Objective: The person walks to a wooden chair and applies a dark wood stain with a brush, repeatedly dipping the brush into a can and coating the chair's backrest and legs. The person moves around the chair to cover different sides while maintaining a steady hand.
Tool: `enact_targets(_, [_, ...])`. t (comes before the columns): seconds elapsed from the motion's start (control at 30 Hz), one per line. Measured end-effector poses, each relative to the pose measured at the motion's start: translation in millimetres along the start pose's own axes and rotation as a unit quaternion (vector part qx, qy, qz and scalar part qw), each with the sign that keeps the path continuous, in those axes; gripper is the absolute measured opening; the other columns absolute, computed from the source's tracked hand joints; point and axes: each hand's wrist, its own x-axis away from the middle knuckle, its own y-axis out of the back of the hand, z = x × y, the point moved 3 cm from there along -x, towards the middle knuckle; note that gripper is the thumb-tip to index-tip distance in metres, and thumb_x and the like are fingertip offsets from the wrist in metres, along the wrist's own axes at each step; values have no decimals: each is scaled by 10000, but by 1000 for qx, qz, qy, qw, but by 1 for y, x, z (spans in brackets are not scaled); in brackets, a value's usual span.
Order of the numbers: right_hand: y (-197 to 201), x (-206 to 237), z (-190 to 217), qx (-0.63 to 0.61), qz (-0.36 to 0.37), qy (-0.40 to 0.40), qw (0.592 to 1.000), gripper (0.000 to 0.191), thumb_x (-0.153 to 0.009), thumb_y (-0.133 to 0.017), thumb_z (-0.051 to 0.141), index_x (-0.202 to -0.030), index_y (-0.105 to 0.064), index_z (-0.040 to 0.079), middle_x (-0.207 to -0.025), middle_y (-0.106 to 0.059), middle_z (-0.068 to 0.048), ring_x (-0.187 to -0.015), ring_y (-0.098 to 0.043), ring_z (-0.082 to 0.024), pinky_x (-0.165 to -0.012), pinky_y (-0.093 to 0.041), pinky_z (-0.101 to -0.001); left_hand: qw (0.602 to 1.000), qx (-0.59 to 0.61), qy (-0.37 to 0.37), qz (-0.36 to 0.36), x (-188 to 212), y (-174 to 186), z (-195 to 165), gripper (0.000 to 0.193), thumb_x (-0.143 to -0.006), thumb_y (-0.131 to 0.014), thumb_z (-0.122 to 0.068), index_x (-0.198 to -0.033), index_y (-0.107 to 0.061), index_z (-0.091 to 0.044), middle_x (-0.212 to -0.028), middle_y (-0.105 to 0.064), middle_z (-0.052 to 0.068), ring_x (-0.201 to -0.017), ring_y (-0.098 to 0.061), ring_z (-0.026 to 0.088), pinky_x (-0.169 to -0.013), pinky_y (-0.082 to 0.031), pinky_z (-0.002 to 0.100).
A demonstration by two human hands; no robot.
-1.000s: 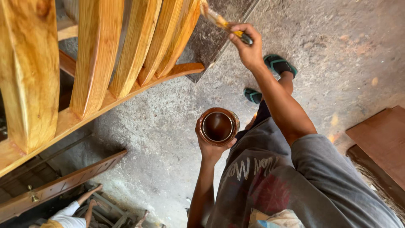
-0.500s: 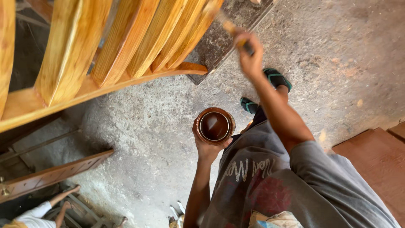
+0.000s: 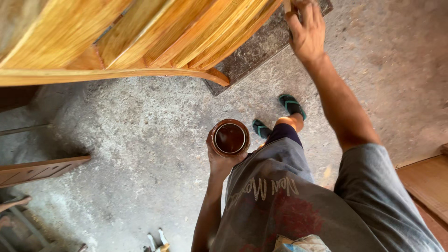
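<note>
- The left hand (image 3: 223,161) sits just below the picture's centre, its grip cupped from beneath around a small round can (image 3: 229,138) of dark brown liquid. The fingers are pressed to the can's wall and the open mouth faces straight up.
- The right hand (image 3: 307,29) is up at one o'clock, at the top edge of the frame. Its grip is curled around something thin, perhaps a brush handle, but most of that thing is cut off by the frame, so I cannot tell what it is or how firmly it is pinched.
- The glossy honey-coloured wooden frame (image 3: 140,44) of curved slats fills the ten to twelve o'clock area, with the right hand at its outer end.
- Likely risk: the can has no lid and looks well filled. A tilt of the left wrist would slop liquid onto the grey shorts (image 3: 280,186) or the concrete floor (image 3: 140,140).
- The right arm stretches high and far from the body. Overreaching could shift balance, and the can would tip with it.
- The feet wear green sandals (image 3: 291,105) at about one o'clock from the can. Spilled liquid there could make the floor slick.
- A wooden rail (image 3: 42,169) lies at nine o'clock and small tools (image 3: 156,240) at six o'clock. Stepping back without looking could mean tripping on them.
- Drips from the raised hand could land on the forearm or mar the slats' shiny surface.
</note>
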Motion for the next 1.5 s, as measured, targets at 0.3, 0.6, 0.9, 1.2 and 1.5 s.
enact_targets(0.3, [1,-49,12,18,53,-41,998,75,-1015,-620,-57,-1013,-596,14,-1275,-550,-212,-1249,-563,-414,-1049,-549,-508,983,-132,-77,-104,0,16,-16,1119,-659,-994,-311,-1474,-302,22,-1350,-570,202,-1195,-662,315,-967,-603,400])
enact_targets(0.6, [13,-95,21,73,59,-61,994,207,-990,-669,12,-1196,-686,21,-1184,-584,-190,-1026,-633,-361,-866,-579,-464,990,-70,-24,-118,11,35,-5,1160,-632,-985,-295,-1492,-274,23,-1362,-576,213,-1241,-638,332,-999,-568,437])
enact_targets(0.9, [13,-88,19,102,53,25,993,144,-1007,-661,-101,-982,-689,38,-1130,-640,-155,-1029,-659,-279,-826,-624,-344,993,24,0,-112,17,45,1,1208,-580,-1003,-198,-1501,-253,23,-1375,-579,185,-1270,-621,298,-1031,-563,419])
enact_targets(1.2, [9,-62,30,36,20,-25,999,210,-819,-674,-113,-954,-651,47,-1202,-556,-161,-1083,-565,-329,-895,-553,-464,992,3,38,-118,15,58,-10,1171,-595,-993,-199,-1493,-278,31,-1343,-615,187,-1234,-651,297,-1010,-564,416])
enact_targets(1.5, [22,-78,35,34,56,-55,996,202,-813,-702,-89,-949,-627,39,-1079,-553,-155,-1004,-567,-337,-814,-552,-459,994,-8,16,-109,17,53,-4,1190,-587,-989,-206,-1496,-260,36,-1367,-584,202,-1264,-625,309,-1020,-556,435])
